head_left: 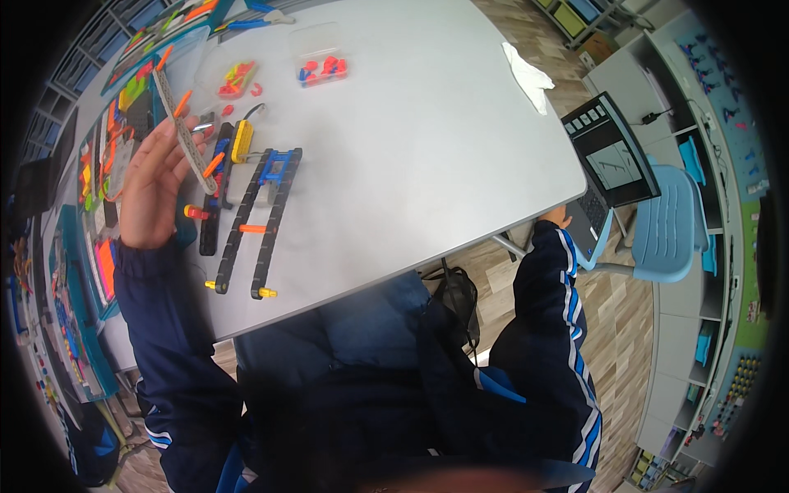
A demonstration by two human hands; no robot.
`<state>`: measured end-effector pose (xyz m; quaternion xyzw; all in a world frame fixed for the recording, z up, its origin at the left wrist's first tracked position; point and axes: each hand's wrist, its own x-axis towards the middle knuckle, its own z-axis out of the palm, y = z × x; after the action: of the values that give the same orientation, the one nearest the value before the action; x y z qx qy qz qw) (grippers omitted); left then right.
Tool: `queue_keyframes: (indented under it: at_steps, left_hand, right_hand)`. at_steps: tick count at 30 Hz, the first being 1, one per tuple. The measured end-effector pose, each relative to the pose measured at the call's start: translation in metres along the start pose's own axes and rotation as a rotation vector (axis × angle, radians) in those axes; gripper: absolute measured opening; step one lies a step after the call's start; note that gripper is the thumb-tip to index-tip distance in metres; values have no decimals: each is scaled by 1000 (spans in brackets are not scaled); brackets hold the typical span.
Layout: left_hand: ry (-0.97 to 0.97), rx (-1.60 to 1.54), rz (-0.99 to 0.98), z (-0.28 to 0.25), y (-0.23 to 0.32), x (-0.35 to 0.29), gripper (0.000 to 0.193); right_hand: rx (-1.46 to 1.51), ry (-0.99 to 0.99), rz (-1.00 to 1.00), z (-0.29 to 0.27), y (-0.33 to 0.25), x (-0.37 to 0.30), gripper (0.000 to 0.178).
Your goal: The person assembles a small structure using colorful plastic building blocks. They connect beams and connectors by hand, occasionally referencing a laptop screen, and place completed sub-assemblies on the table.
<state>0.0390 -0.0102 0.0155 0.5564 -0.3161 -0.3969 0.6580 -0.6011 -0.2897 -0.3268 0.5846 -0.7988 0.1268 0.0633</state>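
Note:
On the left, my left hand (154,177) holds up a long grey perforated building beam (187,140) with orange pegs (213,164) sticking out of it. Just right of that hand lies a black beam (209,228) with a red and yellow piece on its side. Beside it on the table is a frame of two long black beams (275,218), joined by a blue piece and an orange crossbar, with yellow ends. A yellow block (242,140) sits above it. Out at the right, my right hand (559,216) rests at the open laptop (588,215), its fingers partly hidden but seemingly laid out.
Two clear boxes of small red and blue pieces (237,80) (325,69) stand farther back. Teal trays of colourful parts (109,279) line the left side. A white cloth (528,76) lies by the right edge. A light-blue chair (667,223) stands beyond the laptop.

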Motion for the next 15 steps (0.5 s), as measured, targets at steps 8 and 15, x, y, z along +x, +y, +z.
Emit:
queue_keyframes:
  at_steps: [8, 15]
  left_hand:
    - [-27, 3, -2, -2, -1, 1, 43]
    - [-18, 11, -5, 1, 1, -1, 44]
  right_hand:
    - [18, -107, 103, -7, 7, 33, 67]
    - [-25, 3, 19, -36, -9, -5, 65]
